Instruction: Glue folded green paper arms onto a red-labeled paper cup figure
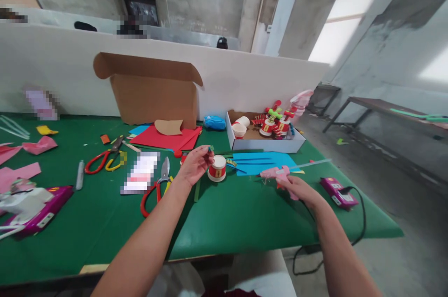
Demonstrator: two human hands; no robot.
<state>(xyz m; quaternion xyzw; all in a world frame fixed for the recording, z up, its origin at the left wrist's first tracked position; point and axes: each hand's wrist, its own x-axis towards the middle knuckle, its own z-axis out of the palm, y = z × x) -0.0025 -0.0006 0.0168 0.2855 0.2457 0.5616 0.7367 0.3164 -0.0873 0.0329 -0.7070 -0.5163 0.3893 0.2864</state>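
Note:
My left hand (195,166) is closed in a pinch on a small green-blue piece (210,149), too small to name. Just below and right of those fingertips, a red and white paper cup (217,172) stands on the green table, apparently upside down. A yellow and dark striped folded strip (231,162) shows at the cup's right side. My right hand (297,188) is wrapped round the handle of a pink hot glue gun (276,173). Its nozzle points left toward the cup, and a clear glue stick (311,163) sticks out of its back.
Blue paper strips (259,159) lie behind the glue gun. A white box (266,146) with cups and paper figures stands at the back. Two pairs of scissors, one nearer (149,200), one farther (98,161), lie left. A purple power strip (339,193) is right, its cable trailing down.

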